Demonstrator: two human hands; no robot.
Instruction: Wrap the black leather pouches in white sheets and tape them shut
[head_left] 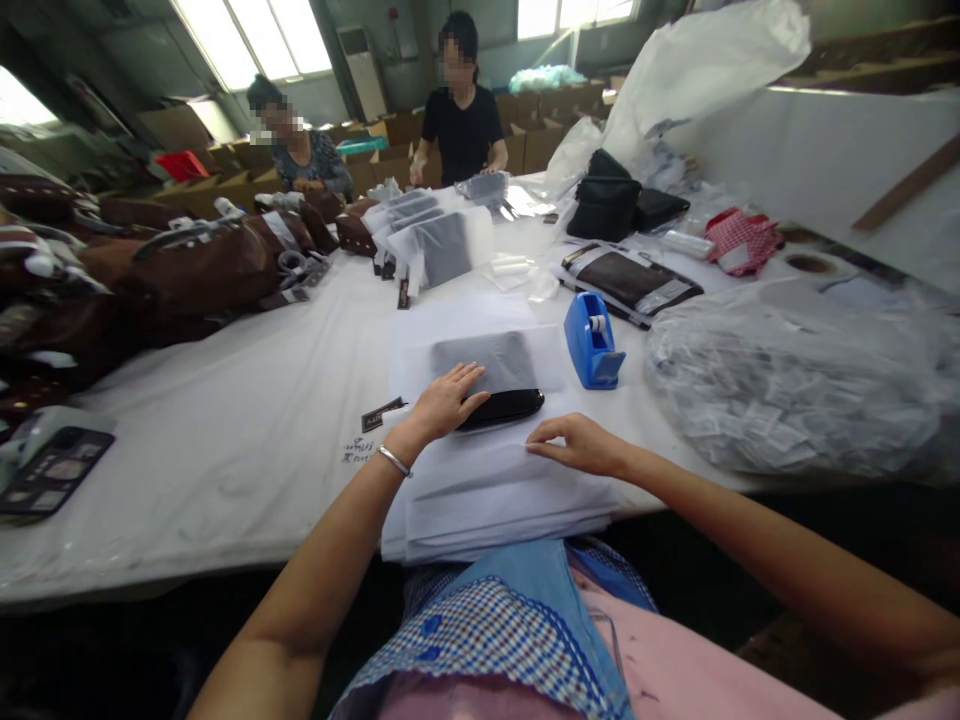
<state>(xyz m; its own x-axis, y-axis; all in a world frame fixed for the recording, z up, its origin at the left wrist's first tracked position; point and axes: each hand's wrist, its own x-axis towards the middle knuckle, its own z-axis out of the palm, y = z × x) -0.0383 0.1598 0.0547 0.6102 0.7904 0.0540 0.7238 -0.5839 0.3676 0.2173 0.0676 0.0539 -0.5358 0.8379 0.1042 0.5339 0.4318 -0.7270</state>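
I've got the left hand (pixel 452 400) spread flat, palm down, gripping nothing, resting across the tissue (pixel 544 350) and the glossy black pouch (pixel 510 406), which lies right in front of me on a stack (pixel 495 525) of thin white sheets. The pouch is a soft-cornered slab, its rounded near edge bare and shiny, while the far part shows only as a grey block through the cloudy tissue. The right hand (pixel 581 443) is just beside it on the near side, thumb and index close together over the stack, and honestly I can't tell if it's pinching paper or just touching. The stack looks floppy, layered and a bit uneven, and runs right up to the front edge of the white cloth (pixel 262 450), so not much room toward the body. Right side is tight too: the hard blue dispenser (pixel 592 345) stands just beside the tissue, then a crinkly clear bag (pixel 802 310) stuffed with little packets (pixel 787 410). Left is roomier, a broad stretch of rumpled cloth with a flat dark tag (pixel 382 414) near the stack, then a heap of smooth brown bags (pixel 202 265). Straight ahead, milky wrapped pieces (pixel 446 250) lean together, well apart from the pouch
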